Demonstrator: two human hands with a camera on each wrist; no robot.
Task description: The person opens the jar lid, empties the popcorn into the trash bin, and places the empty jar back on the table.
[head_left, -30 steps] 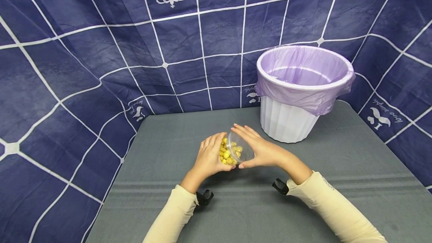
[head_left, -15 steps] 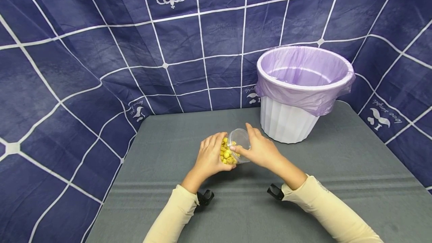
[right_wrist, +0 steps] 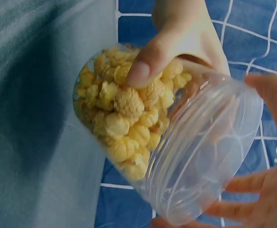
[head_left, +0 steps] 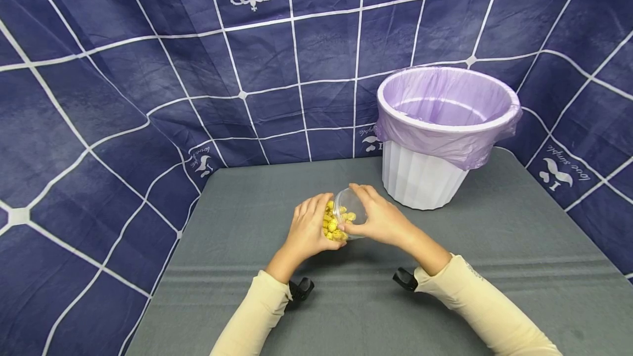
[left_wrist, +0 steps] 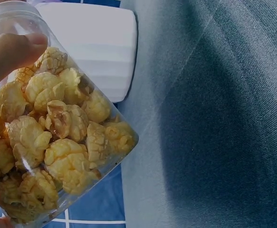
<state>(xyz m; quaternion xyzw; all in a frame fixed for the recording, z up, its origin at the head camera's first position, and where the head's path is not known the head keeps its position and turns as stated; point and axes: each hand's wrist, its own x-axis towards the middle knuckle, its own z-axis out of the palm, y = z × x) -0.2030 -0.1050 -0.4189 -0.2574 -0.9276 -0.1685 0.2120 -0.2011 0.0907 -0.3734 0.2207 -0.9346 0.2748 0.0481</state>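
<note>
A clear plastic jar (right_wrist: 183,107) of yellow popcorn (right_wrist: 128,102) is tilted above the table, its lid end toward the right. My left hand (head_left: 307,227) grips the jar's body, thumb lying along the wall in both wrist views. Over the mouth sits a translucent ridged lid (right_wrist: 224,142). Around the lid's rim curl the thumb and fingers of my right hand (head_left: 382,217), with a fingertip at its upper edge and others at its lower edge in the right wrist view. Popcorn fills much of the jar below the lid.
Behind and right of my hands stands a white ribbed bin (head_left: 420,177) with a purple liner bag (head_left: 445,147) folded over its rim. Grey cloth covers the table (head_left: 237,202). A blue white-lined curtain (head_left: 326,43) hangs around the back and sides.
My right hand has turned on the lid: its thumb swung up across the rim, then back down, while the fingers shifted along the far edge. My left hand and the jar stay in place.
</note>
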